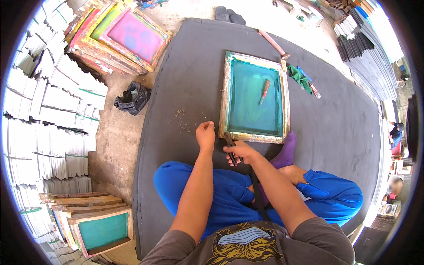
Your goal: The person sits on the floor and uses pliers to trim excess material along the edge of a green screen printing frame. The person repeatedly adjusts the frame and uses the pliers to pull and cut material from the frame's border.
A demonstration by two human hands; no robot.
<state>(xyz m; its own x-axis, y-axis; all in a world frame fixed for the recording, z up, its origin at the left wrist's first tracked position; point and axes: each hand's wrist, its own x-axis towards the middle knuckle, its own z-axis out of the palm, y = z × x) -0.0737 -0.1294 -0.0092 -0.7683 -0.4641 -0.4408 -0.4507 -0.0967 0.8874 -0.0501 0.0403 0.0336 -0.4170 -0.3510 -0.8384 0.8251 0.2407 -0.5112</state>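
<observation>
Pliers (230, 148), dark-handled, were grasped in the right hand (240, 153) at the near corner of 1 teal-meshed wooden screen frame (255, 97), which lay flat on the grey mat (185, 66). Left hand (206, 134), clenched, steadied that corner. 1 screwdriver (264, 90) rested on the mesh.

Pliers (230, 148) half hidden by right hand (240, 152)

Teal-meshed wooden screen frame (255, 98) lies flat, dark pliers (231, 148) at its near edge.

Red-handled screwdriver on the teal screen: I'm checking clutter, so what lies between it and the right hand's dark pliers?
In the head view, only bare teal mesh and the wooden frame's near rail separate the red-handled screwdriver from the dark pliers.
</observation>
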